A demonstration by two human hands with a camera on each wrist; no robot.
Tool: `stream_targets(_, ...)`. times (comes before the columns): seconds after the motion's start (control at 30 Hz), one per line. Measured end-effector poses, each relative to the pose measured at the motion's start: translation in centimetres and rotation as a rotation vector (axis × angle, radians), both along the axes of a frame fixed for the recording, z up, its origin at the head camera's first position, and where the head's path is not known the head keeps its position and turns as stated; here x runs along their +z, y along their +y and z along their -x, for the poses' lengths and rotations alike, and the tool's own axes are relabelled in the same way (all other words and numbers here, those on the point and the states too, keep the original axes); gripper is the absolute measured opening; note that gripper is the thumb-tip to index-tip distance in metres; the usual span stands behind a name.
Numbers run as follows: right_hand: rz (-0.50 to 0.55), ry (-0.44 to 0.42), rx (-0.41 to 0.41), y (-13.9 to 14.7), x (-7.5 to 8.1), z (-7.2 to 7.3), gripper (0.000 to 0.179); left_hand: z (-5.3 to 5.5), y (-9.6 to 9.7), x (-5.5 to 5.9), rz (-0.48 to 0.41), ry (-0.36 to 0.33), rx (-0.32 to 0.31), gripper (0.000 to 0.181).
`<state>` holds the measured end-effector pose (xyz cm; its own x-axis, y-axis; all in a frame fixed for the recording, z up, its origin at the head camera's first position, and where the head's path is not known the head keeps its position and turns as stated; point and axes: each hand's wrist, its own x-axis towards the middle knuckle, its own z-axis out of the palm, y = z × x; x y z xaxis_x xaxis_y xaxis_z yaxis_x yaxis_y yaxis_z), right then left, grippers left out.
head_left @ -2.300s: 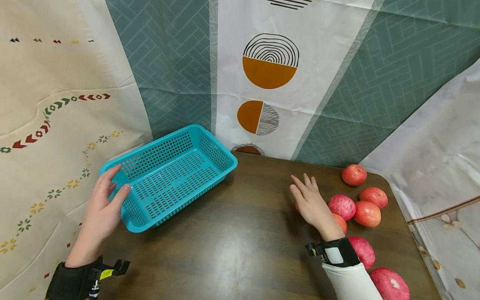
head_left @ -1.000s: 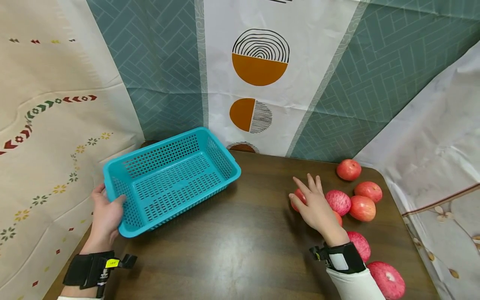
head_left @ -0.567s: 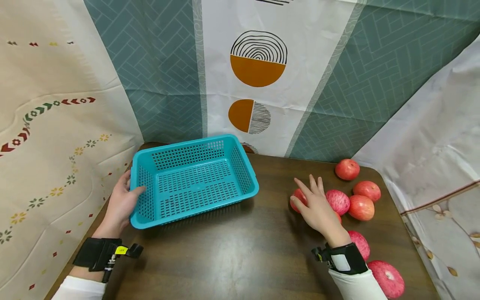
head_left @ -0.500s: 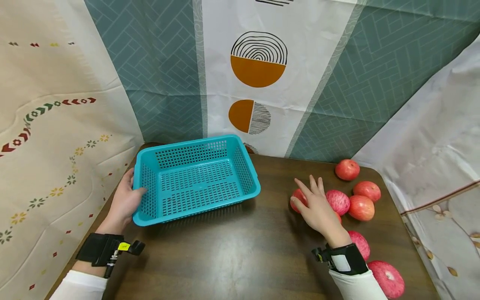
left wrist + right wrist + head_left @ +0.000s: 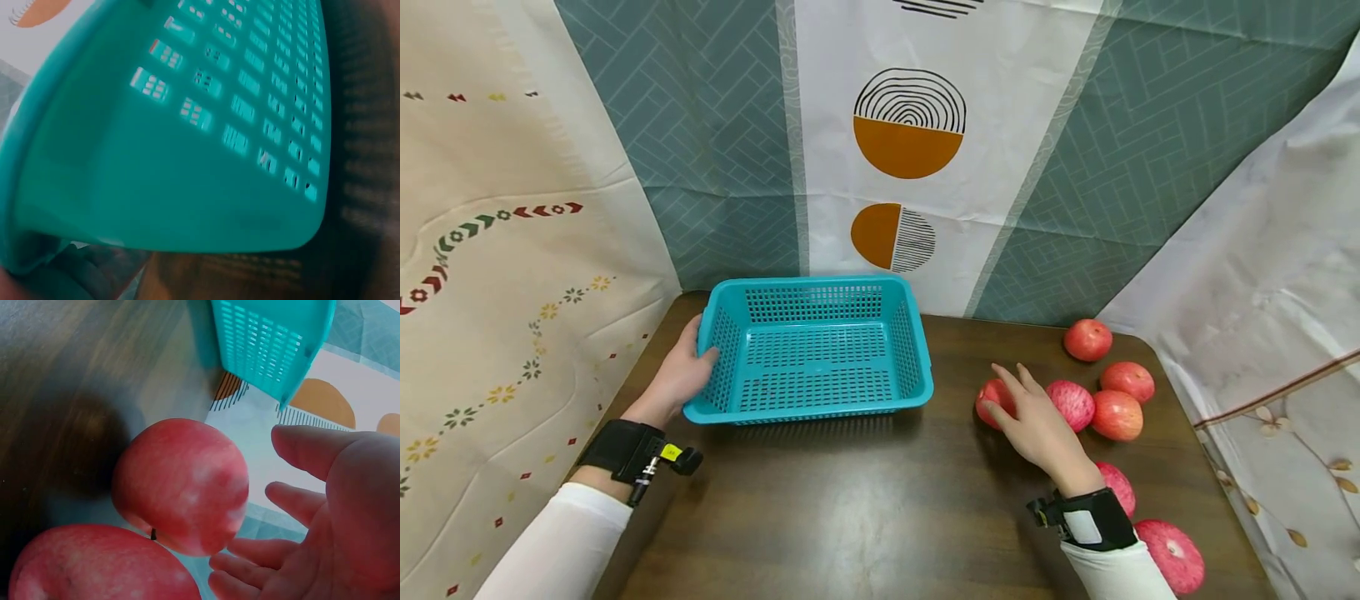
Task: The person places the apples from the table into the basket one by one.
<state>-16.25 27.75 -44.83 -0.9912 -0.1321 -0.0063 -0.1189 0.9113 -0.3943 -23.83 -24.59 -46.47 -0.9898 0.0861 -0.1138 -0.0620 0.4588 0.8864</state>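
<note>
A turquoise perforated plastic basket (image 5: 820, 413) sits at the back left of the table with nothing inside. My left hand (image 5: 682, 372) grips its left end, thumb over the rim and fingers outside. In the left wrist view the basket's wall (image 5: 137, 175) fills most of the picture. On the right, my right hand (image 5: 1037, 427) is over a red apple (image 5: 991, 403), fingers spread and slightly bent. The right wrist view has that apple (image 5: 181, 481) just beyond the fingertips, with another apple (image 5: 100, 569) close beside it.
Several more red apples lie along the table's right side, among them one at the back (image 5: 1087, 340) and a large one near the front (image 5: 1172, 557). Patterned cloth (image 5: 722, 167) hangs behind the brown wooden table (image 5: 850, 508) and along both sides.
My left hand has taken hold of the basket's left end and shifted it rightward, turning it square to the back edge. My right hand has stayed over the apple, its fingers lowering slightly.
</note>
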Motion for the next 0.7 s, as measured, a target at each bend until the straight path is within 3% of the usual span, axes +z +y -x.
stream_targets(0.3,-0.048,0.039,-0.013,-0.7,-0.3,0.4,0.078,3.0,1.4,-0.1,0.123,0.013,-0.001,0.081)
stream_targets(0.47,-0.084,0.077,0.019,-0.9,-0.6,0.8,0.082,4.3,2.2,0.0,0.108,-0.012,-0.041,0.08)
stream_targets(0.7,-0.107,0.106,0.04,-1.4,-0.8,1.4,0.085,5.3,2.9,0.0,0.102,-0.027,-0.076,0.08)
